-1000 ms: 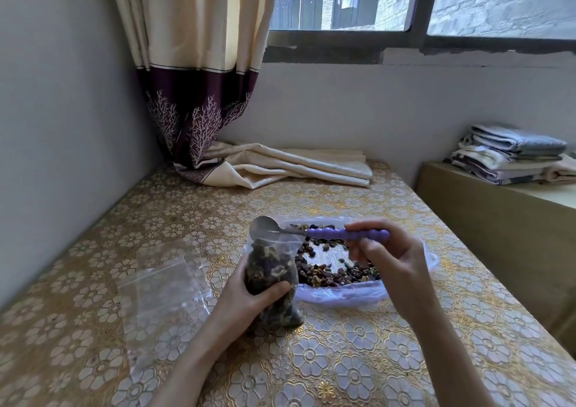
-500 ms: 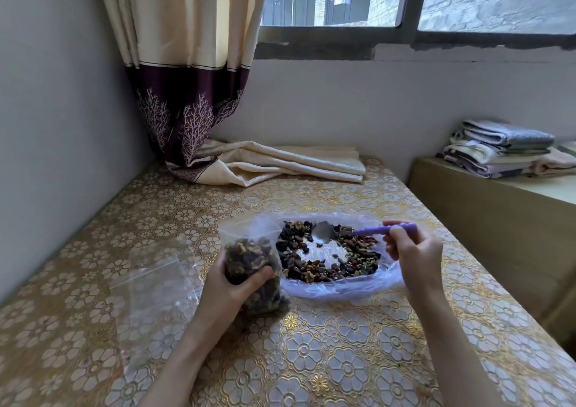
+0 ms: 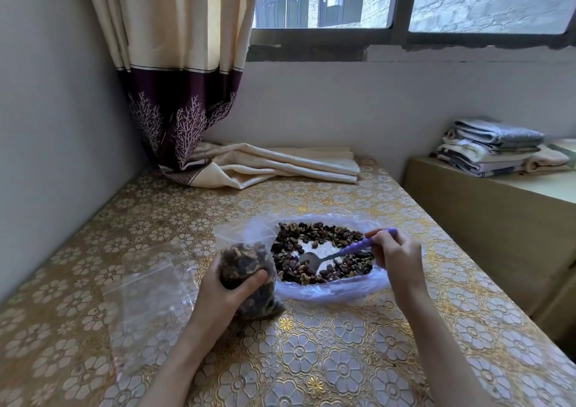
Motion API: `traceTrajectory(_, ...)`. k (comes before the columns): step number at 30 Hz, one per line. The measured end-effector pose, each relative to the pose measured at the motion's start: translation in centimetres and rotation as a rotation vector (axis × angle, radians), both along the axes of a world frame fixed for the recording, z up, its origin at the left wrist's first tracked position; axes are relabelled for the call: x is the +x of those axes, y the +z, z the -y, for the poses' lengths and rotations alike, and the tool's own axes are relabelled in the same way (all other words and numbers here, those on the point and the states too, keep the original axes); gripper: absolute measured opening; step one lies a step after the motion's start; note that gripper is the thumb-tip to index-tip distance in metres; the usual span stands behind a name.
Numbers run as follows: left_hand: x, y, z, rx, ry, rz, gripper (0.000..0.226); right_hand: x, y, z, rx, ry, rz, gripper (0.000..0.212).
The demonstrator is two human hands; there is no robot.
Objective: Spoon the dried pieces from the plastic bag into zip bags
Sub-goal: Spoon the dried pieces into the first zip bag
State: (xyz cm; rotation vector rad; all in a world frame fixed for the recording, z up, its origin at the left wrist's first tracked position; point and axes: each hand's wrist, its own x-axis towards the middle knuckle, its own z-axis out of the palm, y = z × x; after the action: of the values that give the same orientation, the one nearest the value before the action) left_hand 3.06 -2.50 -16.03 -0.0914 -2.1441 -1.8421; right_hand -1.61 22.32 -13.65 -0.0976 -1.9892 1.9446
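Gold-flowered tablecloth [image 3: 327, 360] covers the table that bears everything, with a curtain [image 3: 187, 63] pooled at its far end and a flat, empty spare zip bag [image 3: 146, 288] lying at the near left. Largest of the working things is the plastic bag [image 3: 327, 288], spread wide open on the cloth, the dried pieces [image 3: 324, 235] ringed round a bare patch in its middle. Just beside its left edge, and touching it, stands the zip bag [image 3: 249, 269], upright and already well filled, its mouth open at the top. The left hand [image 3: 224, 291] grips this bag round the middle, thumb curled across the front. The right hand [image 3: 399, 260] pinches the purple handle of the spoon [image 3: 330, 257] between thumb and fingertips. The spoon's long axis runs from the upper right down to the lower left, bowl low among the pieces and pointing toward the zip bag. The filling mouth thus lies to the left of the bowl and above it, so the loaded spoon would, I judge, have to rise and swing leftward along its own axis, the right hand being the nearer one.
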Motion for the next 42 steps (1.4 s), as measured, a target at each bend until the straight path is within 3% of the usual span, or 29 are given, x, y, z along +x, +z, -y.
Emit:
traceTrajectory(4, -0.1, -0.1, 0.1, -0.007, 0.003, 0.002, 0.046, -0.2, -0.2, 0.6, -0.08, 0.057, 0.118, 0.018)
traceTrajectory(16, 0.0, -0.3, 0.0, -0.034, -0.057, 0.073, 0.051, -0.3, -0.3, 0.7, -0.198, 0.04, 0.219, 0.019)
traceTrajectory(32, 0.0, -0.5, -0.9, -0.047, -0.13, 0.132, 0.061, 0.2, 1.2, -0.2, -0.409, -0.067, -0.013, 0.015)
traceTrajectory(42, -0.2, -0.9, -0.7, -0.063, -0.147, 0.161, 0.061, 1.6, 3.7, 1.4, -0.447, 0.057, -0.195, 0.019)
